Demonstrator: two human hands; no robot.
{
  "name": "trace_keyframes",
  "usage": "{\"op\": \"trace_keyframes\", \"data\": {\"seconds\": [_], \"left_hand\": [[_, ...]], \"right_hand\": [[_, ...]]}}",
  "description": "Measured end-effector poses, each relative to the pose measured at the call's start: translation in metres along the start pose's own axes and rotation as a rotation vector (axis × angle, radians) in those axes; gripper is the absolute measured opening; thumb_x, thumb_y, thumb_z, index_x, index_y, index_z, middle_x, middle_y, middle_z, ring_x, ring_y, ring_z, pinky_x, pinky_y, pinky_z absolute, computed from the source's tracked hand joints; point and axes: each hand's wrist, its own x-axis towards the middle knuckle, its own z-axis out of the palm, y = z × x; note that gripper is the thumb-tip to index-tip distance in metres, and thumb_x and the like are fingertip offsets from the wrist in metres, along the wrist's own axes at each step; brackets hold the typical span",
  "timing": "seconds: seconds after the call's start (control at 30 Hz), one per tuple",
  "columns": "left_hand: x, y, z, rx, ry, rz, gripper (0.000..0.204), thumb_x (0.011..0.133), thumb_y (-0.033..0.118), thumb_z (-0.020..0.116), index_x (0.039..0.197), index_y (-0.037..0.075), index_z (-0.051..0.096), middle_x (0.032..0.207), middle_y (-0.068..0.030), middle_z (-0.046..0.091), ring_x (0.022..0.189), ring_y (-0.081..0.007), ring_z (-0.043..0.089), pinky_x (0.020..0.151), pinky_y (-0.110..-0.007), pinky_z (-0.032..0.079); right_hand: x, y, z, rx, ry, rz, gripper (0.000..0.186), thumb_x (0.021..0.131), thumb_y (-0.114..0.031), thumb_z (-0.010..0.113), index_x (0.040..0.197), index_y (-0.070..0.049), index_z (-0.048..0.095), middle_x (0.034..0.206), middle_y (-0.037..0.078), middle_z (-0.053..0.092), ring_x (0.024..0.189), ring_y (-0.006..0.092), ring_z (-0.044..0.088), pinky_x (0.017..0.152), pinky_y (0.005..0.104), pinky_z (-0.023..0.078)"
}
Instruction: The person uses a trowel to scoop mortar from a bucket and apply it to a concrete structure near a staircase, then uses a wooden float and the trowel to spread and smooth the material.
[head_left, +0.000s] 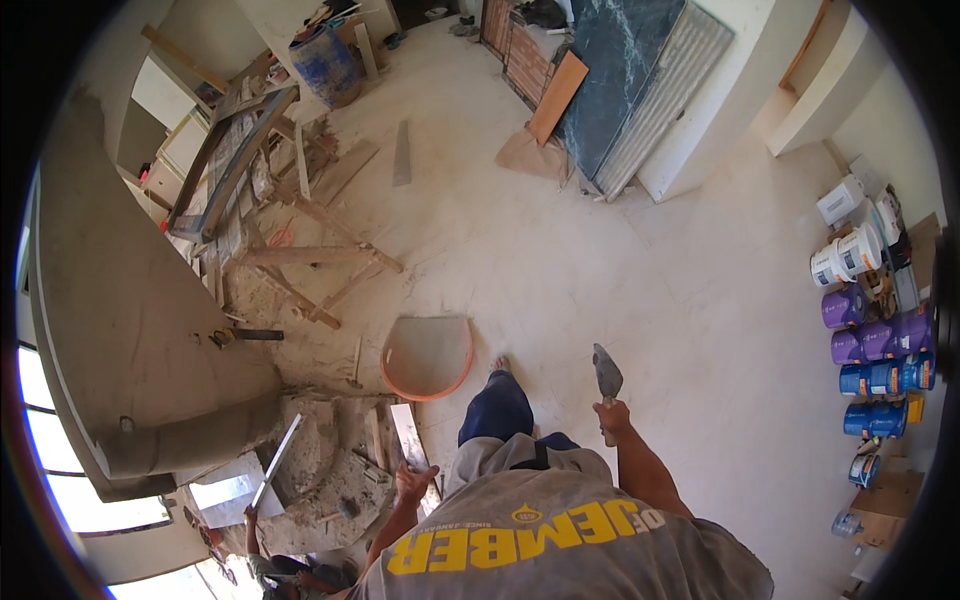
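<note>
My right hand (612,418) grips the handle of a pointed trowel (607,372), its grey blade raised in front of me. My left hand (414,483) hangs at my left with thumb and fingers apart, near a pale board (407,432) lying beside the rough mortar-covered area. Ahead of my leading foot, slightly left, sits an orange-rimmed tub (428,391) holding something grey and smooth. My legs in dark blue trousers show below.
A co-worker's hand (250,514) holds a straight bar at lower left, under a concrete overhang (140,330). Timber trestles (305,254) and a blue barrel (325,65) stand upper left. Leaning sheets (620,90) stand ahead; several buckets (868,340) line the right wall.
</note>
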Motion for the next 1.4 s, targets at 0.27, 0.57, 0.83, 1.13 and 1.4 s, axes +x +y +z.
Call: {"op": "trace_keyframes", "data": {"seconds": [0.27, 0.57, 0.83, 1.13, 1.4], "left_hand": [[0.115, 0.107, -0.010, 0.053, 0.061, 0.127, 0.101, 0.055, 0.036, 0.095, 0.135, -0.007, 0.050, 0.119, -0.0268, 0.068, 0.115, -0.0422, 0.065, 0.098, -0.050, 0.053], [0.270, 0.294, -0.052, 0.090, 0.283, 0.295, 0.111, 0.056, 0.040, 0.096, 0.143, -0.004, 0.044, 0.131, -0.0264, 0.062, 0.124, -0.0398, 0.060, 0.103, -0.049, 0.050], [0.366, 0.453, -0.072, 0.120, 0.186, 0.173, 0.120, 0.057, 0.050, 0.093, 0.145, -0.013, 0.041, 0.136, -0.0326, 0.058, 0.127, -0.0426, 0.058, 0.106, -0.047, 0.049], [0.411, 0.608, -0.043, 0.072, 0.166, -0.098, 0.102, 0.057, 0.052, 0.092, 0.130, -0.011, 0.057, 0.125, -0.0286, 0.066, 0.119, -0.0389, 0.065, 0.102, -0.044, 0.053], [0.382, 0.617, -0.009, -0.101, 0.054, -0.620, 0.098, 0.059, 0.054, 0.091, 0.130, -0.007, 0.061, 0.127, -0.0234, 0.068, 0.118, -0.0334, 0.067, 0.100, -0.042, 0.055]], "right_hand": [[0.059, -0.091, -0.012, -0.046, -0.080, 0.227, 0.031, 0.086, -0.028, 0.077, 0.082, -0.003, 0.059, 0.062, 0.010, 0.061, 0.050, 0.0233, 0.062, 0.046, 0.0424, 0.053], [0.152, -0.203, -0.071, 0.147, 0.038, 0.307, 0.035, 0.086, -0.030, 0.076, 0.093, 0.000, 0.059, 0.064, 0.010, 0.059, 0.049, 0.0245, 0.061, 0.046, 0.0420, 0.054], [0.246, -0.259, -0.040, 0.178, -0.065, 0.357, 0.025, 0.091, -0.024, 0.073, 0.096, -0.006, 0.057, 0.061, 0.006, 0.054, 0.047, 0.0218, 0.057, 0.041, 0.0413, 0.049], [0.494, -0.260, -0.097, -0.510, -0.296, 0.008, 0.033, 0.094, -0.035, 0.067, 0.108, -0.005, 0.066, 0.079, 0.015, 0.070, 0.080, 0.0291, 0.070, 0.064, 0.0468, 0.054], [0.608, -0.649, -0.107, -0.102, -0.175, 0.248, 0.022, 0.088, -0.019, 0.075, 0.092, -0.009, 0.056, 0.061, 0.007, 0.052, 0.046, 0.0237, 0.053, 0.041, 0.0431, 0.041]]}}
